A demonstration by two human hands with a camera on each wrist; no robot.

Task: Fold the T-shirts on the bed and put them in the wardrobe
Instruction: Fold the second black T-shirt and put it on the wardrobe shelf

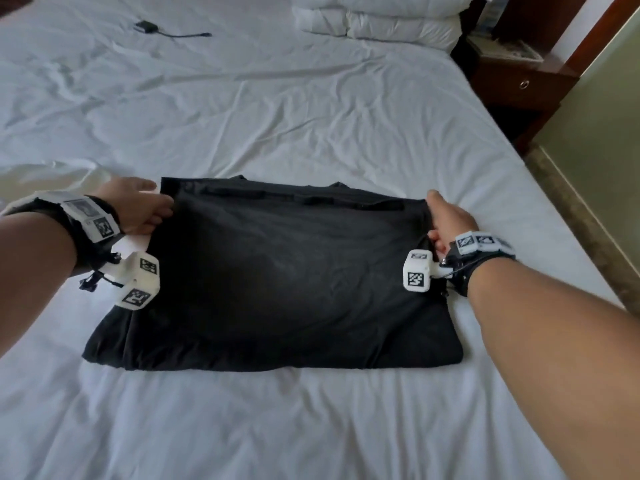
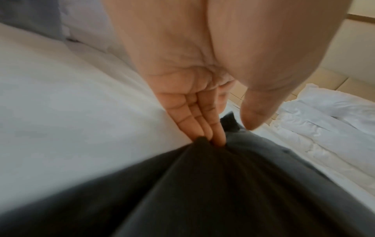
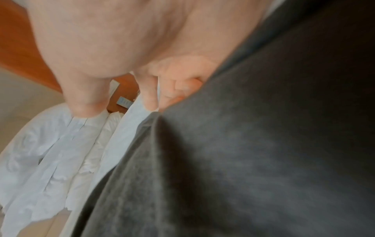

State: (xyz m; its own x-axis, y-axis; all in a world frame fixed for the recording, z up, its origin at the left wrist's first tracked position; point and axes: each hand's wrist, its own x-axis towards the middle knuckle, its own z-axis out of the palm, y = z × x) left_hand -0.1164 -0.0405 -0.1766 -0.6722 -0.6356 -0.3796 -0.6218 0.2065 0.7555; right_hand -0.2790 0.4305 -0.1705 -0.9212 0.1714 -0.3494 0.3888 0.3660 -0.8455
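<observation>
A black T-shirt (image 1: 277,271) lies folded into a wide rectangle on the white bed sheet (image 1: 311,116), collar side away from me. My left hand (image 1: 145,206) is at its far left corner. In the left wrist view the straight fingers (image 2: 211,128) reach under the fabric (image 2: 202,192), which drapes over their tips, and the thumb stays clear above. My right hand (image 1: 440,220) is at the far right corner. Its fingers (image 3: 178,89) curl behind the shirt's edge (image 3: 263,144) while the thumb points away.
A folded white duvet (image 1: 377,19) lies at the head of the bed. A small black charger with a cable (image 1: 149,27) rests on the sheet at the far left. A dark wooden nightstand (image 1: 512,81) stands past the bed's right edge.
</observation>
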